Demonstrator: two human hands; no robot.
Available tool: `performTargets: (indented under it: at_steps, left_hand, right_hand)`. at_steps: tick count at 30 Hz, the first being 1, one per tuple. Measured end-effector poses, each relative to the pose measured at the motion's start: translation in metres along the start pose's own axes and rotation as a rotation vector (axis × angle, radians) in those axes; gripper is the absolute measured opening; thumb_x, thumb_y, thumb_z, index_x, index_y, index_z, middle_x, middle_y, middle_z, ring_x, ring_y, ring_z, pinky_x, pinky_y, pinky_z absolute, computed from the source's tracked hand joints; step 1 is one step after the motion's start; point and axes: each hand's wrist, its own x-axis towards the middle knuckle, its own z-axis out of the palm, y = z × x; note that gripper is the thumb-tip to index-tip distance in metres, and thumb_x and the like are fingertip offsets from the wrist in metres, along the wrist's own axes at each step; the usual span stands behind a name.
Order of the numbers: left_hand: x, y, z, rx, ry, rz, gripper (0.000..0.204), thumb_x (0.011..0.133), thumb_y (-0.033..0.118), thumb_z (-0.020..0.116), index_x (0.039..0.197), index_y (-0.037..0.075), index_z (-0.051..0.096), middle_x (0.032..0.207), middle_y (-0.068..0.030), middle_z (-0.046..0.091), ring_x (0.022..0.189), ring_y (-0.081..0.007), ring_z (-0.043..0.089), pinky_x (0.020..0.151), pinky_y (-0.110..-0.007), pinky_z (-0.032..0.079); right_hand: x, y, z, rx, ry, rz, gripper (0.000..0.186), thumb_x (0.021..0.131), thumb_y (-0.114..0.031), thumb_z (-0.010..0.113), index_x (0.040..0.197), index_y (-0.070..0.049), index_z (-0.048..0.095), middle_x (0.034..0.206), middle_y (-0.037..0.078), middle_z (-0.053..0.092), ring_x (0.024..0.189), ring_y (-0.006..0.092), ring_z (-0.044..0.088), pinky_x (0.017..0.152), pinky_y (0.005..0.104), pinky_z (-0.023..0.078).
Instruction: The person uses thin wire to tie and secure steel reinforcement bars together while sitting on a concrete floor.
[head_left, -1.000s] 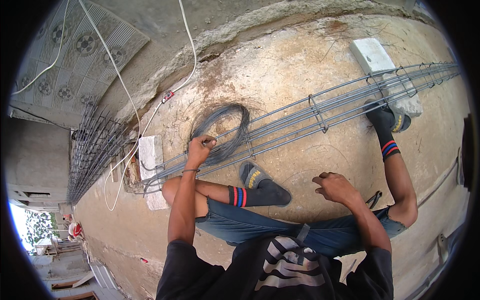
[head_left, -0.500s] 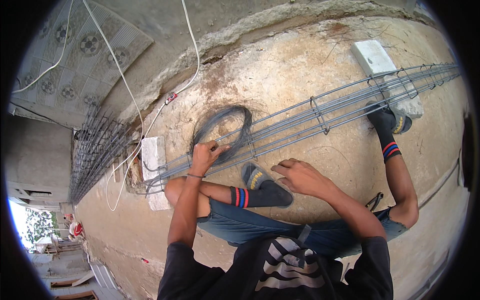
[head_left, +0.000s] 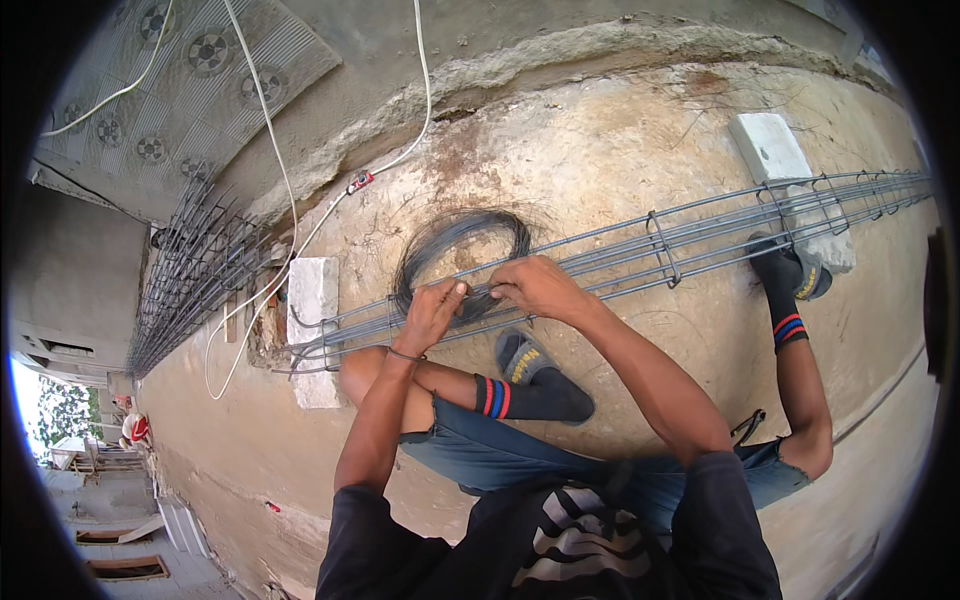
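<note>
Pinching thin tie wire between left hand and right hand, fingers pressed together on it, at the top bars of a long rebar cage. Resting on white concrete blocks, beside a dark wire coil on the concrete slab.

Both bare forearms come from the lower edge and reach forward, away from the body. The left hand is at the end of a nearly straight arm; its fingers are curled closed and the knuckles point up, with a thin band around the wrist. The right hand is just beside it, a little higher, palm turned down, fingers bent and pinched together toward the left hand. The right elbow is bent more. The two hands almost touch.
</note>
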Motion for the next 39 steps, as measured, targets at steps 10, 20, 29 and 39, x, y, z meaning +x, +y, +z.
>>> performTargets:
  at_steps: [10,20,29,39]
  left_hand:
    - [0.005,0.028,-0.004,0.022,-0.230,-0.160,0.030,0.101,0.023,0.057,0.088,-0.002,0.068,0.070,-0.0203,0.063,0.061,-0.0292,0.057,0.062,-0.040,0.046]
    - [0.002,0.031,0.003,0.010,-0.183,-0.114,0.029,0.101,0.021,0.057,0.090,-0.003,0.066,0.069,-0.0208,0.062,0.058,-0.0305,0.057,0.059,-0.040,0.045]
    - [0.006,0.030,0.012,0.015,-0.138,-0.088,0.027,0.101,0.022,0.057,0.088,-0.001,0.063,0.071,-0.0228,0.060,0.063,-0.0416,0.056,0.058,-0.045,0.044]
    - [0.009,0.030,0.016,0.141,-0.160,0.020,0.026,0.100,0.023,0.058,0.093,-0.001,0.063,0.074,-0.0237,0.059,0.067,-0.0437,0.056,0.060,-0.046,0.043]
  right_hand:
    - [-0.009,0.004,-0.035,0.084,-0.029,-0.003,0.020,0.083,-0.018,0.076,0.096,-0.002,0.073,0.086,0.017,0.071,0.081,0.0337,0.068,0.071,0.0424,0.050]
    - [-0.014,0.009,-0.019,0.133,0.178,0.111,0.030,0.088,-0.022,0.074,0.109,-0.002,0.072,0.104,0.015,0.072,0.095,0.0255,0.068,0.083,0.0373,0.052]
    - [-0.019,-0.003,0.011,0.524,0.168,0.363,0.039,0.105,-0.027,0.052,0.132,0.000,0.058,0.122,0.017,0.067,0.114,0.0240,0.063,0.096,0.0359,0.049]
    - [-0.026,-0.007,0.010,0.571,0.093,0.245,0.048,0.100,-0.012,0.052,0.146,-0.001,0.039,0.126,0.029,0.063,0.123,0.0391,0.059,0.099,0.0422,0.048]
